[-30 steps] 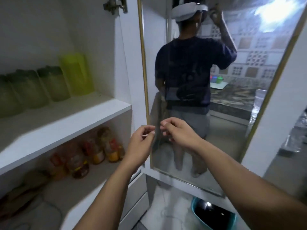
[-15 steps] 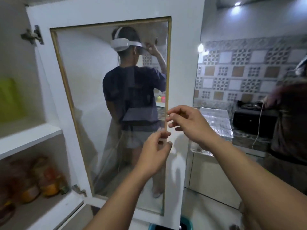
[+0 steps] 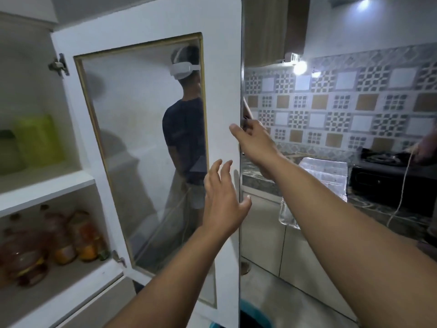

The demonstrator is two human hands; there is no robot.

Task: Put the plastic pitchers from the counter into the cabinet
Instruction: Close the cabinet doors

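At the free edge of the open cabinet door [image 3: 222,74], our right hand [image 3: 254,140] wraps its fingers round the far side of the panel, gripping it. Our left hand [image 3: 223,197] hovers open just in front of the same edge, fingers spread, holding nothing. Plastic pitchers [image 3: 39,140] stand upright on the upper shelf [image 3: 45,188] far to the left (yellow-green, blurred), well apart from both hands. We judge the left hand nearer them; any pitcher on the worktop [image 3: 257,171] at right is not discernible.

Open cabinet door [image 3: 222,67] blocks straight reach; shelf [image 3: 47,185] front clear.
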